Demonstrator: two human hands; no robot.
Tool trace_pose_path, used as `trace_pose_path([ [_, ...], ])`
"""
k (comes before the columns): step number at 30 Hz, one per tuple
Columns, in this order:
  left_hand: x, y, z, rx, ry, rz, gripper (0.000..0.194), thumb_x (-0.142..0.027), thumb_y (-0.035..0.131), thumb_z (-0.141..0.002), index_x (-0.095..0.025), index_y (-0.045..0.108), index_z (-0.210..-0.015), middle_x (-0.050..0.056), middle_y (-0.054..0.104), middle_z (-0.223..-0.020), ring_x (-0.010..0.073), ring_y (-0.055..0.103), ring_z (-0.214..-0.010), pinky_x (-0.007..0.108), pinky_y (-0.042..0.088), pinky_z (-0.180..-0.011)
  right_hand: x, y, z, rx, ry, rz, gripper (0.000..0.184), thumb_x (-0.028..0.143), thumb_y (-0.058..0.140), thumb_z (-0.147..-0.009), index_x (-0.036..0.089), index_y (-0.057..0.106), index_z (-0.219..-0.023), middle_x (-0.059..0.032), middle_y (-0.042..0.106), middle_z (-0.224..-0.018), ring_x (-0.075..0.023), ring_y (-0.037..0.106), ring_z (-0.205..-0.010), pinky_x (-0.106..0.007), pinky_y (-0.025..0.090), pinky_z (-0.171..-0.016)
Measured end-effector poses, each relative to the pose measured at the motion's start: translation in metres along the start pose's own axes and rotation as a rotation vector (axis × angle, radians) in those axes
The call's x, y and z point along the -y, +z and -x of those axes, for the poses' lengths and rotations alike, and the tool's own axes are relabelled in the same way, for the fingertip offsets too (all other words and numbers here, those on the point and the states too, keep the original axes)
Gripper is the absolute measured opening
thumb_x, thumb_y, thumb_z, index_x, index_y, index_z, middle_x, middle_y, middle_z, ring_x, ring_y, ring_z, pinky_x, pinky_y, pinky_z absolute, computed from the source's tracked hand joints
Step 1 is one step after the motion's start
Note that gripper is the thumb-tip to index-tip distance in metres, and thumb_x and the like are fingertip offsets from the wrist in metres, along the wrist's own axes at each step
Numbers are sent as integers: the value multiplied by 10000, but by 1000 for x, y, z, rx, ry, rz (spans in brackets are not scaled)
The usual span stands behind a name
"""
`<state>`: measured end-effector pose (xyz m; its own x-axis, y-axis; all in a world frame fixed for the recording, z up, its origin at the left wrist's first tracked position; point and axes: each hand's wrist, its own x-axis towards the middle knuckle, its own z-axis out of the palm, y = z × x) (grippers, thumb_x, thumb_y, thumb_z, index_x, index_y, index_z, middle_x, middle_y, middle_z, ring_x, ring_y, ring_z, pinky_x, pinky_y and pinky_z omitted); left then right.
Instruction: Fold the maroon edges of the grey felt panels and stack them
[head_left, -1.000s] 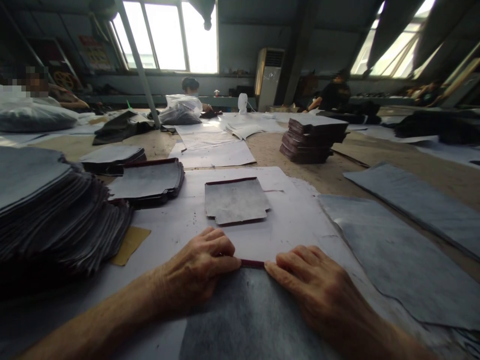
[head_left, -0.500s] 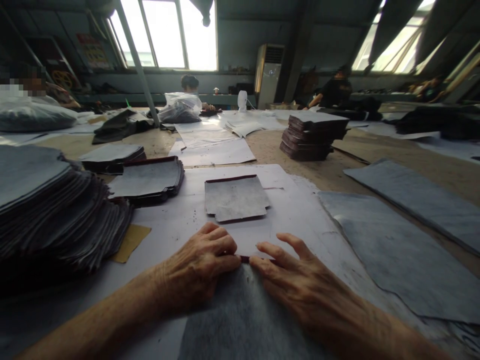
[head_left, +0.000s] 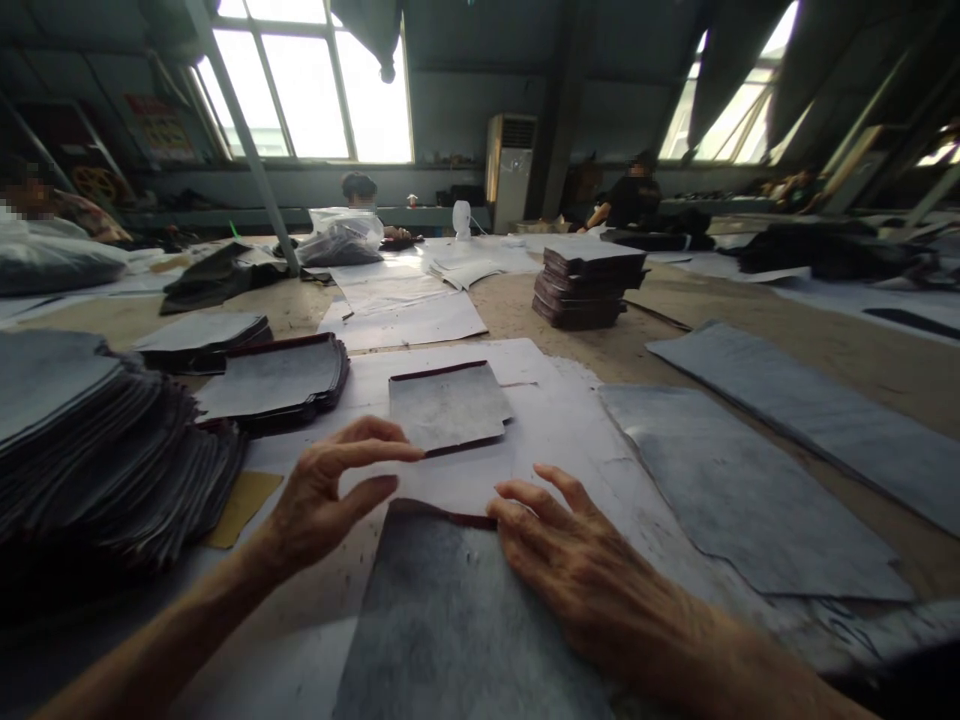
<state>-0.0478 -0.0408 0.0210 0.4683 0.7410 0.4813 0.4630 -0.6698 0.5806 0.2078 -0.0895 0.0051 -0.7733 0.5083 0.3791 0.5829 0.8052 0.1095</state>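
In front of me lies a large grey-backed sheet (head_left: 457,610) with a narrow dark red strip along the right part of its far edge. My right hand (head_left: 570,550) rests on that sheet's far right edge, its fingers spread and the fingertips near the red strip. Above the sheet's far left corner hovers my left hand (head_left: 337,480), thumb and fingers apart with nothing between them. Its fingertips overlap the near left corner of a smaller grey piece (head_left: 450,405) in the view, which has a dark red far edge and a notched corner; touching cannot be told.
Tall stacked grey pieces (head_left: 97,470) stand at left, beside a smaller stack (head_left: 274,375) and a yellowish scrap (head_left: 244,510). A dark red stack (head_left: 585,290) sits farther back. Large grey sheets (head_left: 742,490) lie at right. Other people work across the table.
My left hand has let go of the sheet's far edge, opened and moved left. My right hand stays at the edge. The whole view has shifted slightly.
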Motion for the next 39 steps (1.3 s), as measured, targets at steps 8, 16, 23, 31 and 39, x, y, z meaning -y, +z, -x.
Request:
trace_pose_path([
  [8, -49, 40, -16, 173, 91, -108, 346, -63, 511, -723, -217, 624, -1011, 30, 613, -850, 165, 567, -779, 349, 487, -729, 5, 8, 2, -190, 79, 52, 299, 51, 320, -871, 79, 602, -967, -127, 580, -1126, -241, 427, -1148, -499, 274, -1010],
  [16, -41, 69, -24, 253, 6, -142, 376, -23, 527, -647, -151, 630, -986, 66, 618, -886, 214, 571, -833, 420, 492, -767, 0, -7, 27, -382, 302, 103, 281, 37, 450, -796, 115, 609, -1013, -113, 622, -997, -222, 531, -958, -398, 441, -807],
  [23, -46, 79, -24, 254, 23, -56, 289, -65, 522, -741, -198, 647, -966, 34, 606, -855, 171, 552, -792, 371, 492, -737, 7, -11, 46, -372, 339, 80, 265, 31, 421, -797, 129, 641, -907, -59, 611, -745, -154, 519, -699, -287, 434, -633],
  [31, -45, 88, -14, 243, 187, -74, 337, -30, 375, -824, -162, 594, -1045, 70, 554, -849, 167, 485, -773, 327, 482, -667, 12, -7, 46, -211, 375, 67, 372, 17, 340, -791, 116, 628, -1004, -79, 606, -810, -175, 504, -713, -319, 428, -659],
  [39, -43, 87, -13, 369, 285, -142, 442, 25, 348, -773, -103, 490, -1171, 103, 500, -928, 196, 418, -828, 394, 456, -759, 12, -4, 47, -147, 402, 41, 394, 3, 372, -740, 110, 621, -1026, -90, 588, -845, -202, 480, -744, -356, 416, -669],
])
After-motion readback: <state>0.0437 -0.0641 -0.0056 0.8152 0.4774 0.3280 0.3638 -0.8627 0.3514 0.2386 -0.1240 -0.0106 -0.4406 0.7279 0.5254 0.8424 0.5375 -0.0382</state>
